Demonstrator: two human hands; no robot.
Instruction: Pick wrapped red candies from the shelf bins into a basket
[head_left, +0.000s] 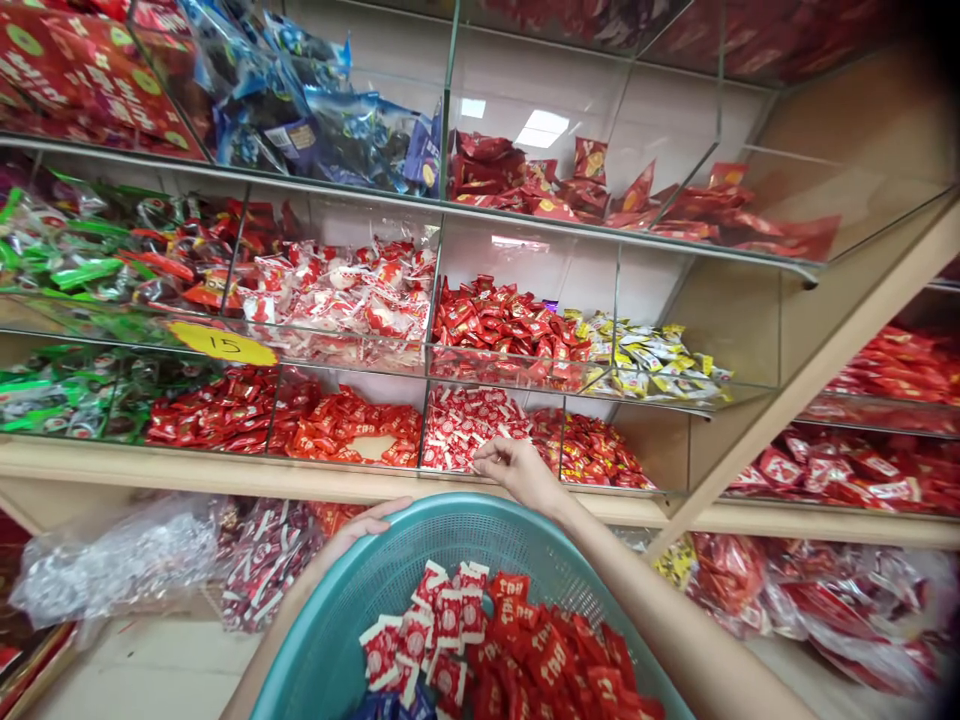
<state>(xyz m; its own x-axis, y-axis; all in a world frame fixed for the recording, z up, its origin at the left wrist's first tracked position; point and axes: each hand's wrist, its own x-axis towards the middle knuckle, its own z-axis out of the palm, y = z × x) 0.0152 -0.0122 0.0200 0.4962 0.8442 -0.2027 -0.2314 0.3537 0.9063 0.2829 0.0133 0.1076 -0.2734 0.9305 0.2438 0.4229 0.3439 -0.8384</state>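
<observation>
Red-and-white sweets (448, 615) lie beside red sweets (555, 650) in the teal basket (322, 620). The left hand (369, 522) holds its rim, fingers together. The right hand (516, 467) reaches past it, fingers curled thumbward near matching shelf sweets (466, 420); whether they pinch one, I cannot tell.

Teal basket (311, 640): smooth moulded plastic here, perforated walls, soft sheen.
Red candies (551, 655): glossy plastic-looking wrappers, crinkled, catching the light.
Shelf divider (446, 120): clear and slick, glass or acrylic, can't tell which.
Shelf front (187, 472): pale wood-look board, smooth, nearly matt.
Price tag (223, 344): matt, paper-like.
Clear bag (127, 560): thin plastic, rumpled, shiny.
</observation>
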